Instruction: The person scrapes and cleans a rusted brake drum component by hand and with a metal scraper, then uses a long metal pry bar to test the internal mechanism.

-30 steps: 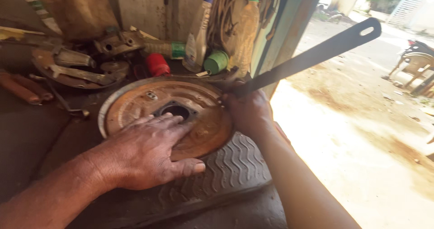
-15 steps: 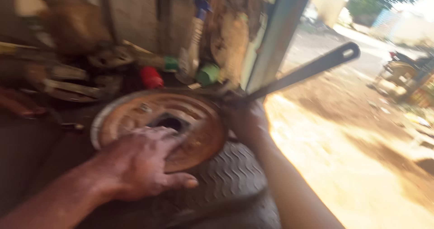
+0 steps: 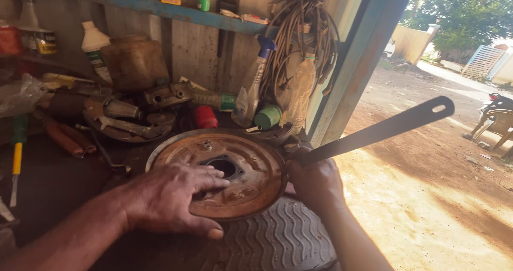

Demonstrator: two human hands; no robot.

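Note:
A rusty round metal plate [image 3: 251, 164] with a square hole in its middle lies on a ribbed rubber tyre [image 3: 283, 239]. My left hand [image 3: 171, 199] lies flat on the plate's near side, fingers spread and pressing down. At the plate's right rim my right hand [image 3: 315, 183] is closed around the lower end of a long flat dark metal bar [image 3: 385, 129]. The bar slants up to the right and ends in a tip with a hole.
The bench behind carries another rusty brake plate [image 3: 128, 124], a red cap [image 3: 204, 117], a green cap [image 3: 267, 116], a spray bottle [image 3: 251, 92] and orange-handled tools [image 3: 64, 137]. Coiled cables [image 3: 299, 46] hang on the wall. A blue door frame [image 3: 358, 57] borders sunlit dirt ground to the right.
The view has tilted upward and sharpened after a blur. Both hands keep their places on the plate and the bar; the bar's angle looks nearly the same.

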